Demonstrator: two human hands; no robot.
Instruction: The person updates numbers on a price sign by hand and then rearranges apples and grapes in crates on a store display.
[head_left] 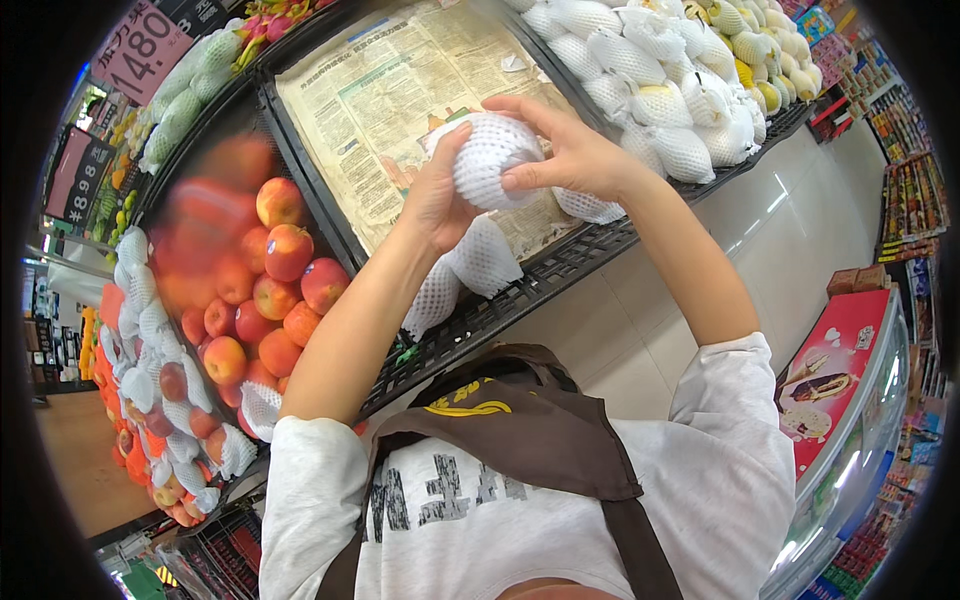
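Note:
A round item in a white foam net sleeve (pixel 492 168), probably a fruit, is held up between my two hands over a newspaper-lined black crate (pixel 350 130). My left hand (pixel 440 195) grips its left side, thumb on top. From the right, the fingers and thumb of my right hand (pixel 580 150) curl around it. The net hides what is inside. Below my hands, more white foam net sleeves (pixel 485 257) lie at the crate's near edge; whether they are filled I cannot tell. Another netted piece (pixel 590 206) sits under my right wrist.
Red-orange apples (pixel 277 297) fill the crate section on the left, partly covered by a blurred patch. White-netted fruit (pixel 665 100) is heaped at the far right. Netted fruit (pixel 170 390) lines the stand's left side. A red-fronted freezer (pixel 835 375) stands on the right.

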